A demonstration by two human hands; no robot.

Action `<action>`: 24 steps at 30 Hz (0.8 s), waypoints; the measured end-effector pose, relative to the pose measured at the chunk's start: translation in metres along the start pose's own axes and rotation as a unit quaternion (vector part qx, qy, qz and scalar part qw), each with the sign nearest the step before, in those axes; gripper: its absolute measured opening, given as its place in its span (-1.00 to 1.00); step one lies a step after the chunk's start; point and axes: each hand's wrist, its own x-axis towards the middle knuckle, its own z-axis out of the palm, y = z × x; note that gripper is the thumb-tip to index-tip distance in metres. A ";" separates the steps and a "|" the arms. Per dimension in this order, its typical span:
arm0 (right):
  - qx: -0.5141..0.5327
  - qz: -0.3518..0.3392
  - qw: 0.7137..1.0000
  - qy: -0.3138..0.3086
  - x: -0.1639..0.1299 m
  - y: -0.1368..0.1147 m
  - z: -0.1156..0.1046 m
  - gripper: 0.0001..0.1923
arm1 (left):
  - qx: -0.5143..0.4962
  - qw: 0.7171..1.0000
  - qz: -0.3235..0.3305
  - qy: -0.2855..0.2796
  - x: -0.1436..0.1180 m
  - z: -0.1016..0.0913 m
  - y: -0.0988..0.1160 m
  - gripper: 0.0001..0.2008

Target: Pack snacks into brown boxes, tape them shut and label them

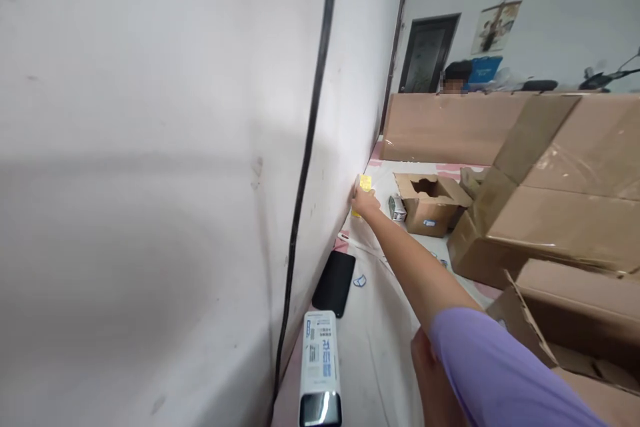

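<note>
R hand (365, 203) out at end of bare arm w/ short purple sleeve (500, 353), fingers closed round small yellow printed pack (365, 182), right by the white wall (175, 113). L hand (423, 350) partly hidden under sleeve; can't tell if spread or pinching. Pack's toward far end of white-&-pink cloth (370, 327), just left of small grey-&-white printed box (397, 208) & open brown cardboard box (417, 213). Nearer, along wall: flat black rectangular item (334, 283), then long white box w/ blue print (319, 353), glossy dark end twd camera. Black cable (303, 193) runs down wall.
</note>
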 end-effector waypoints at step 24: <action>0.298 -0.219 0.924 0.092 -0.353 0.203 -0.257 -0.48 | 0.226 0.902 0.367 -0.015 -0.082 0.059 0.037 -0.68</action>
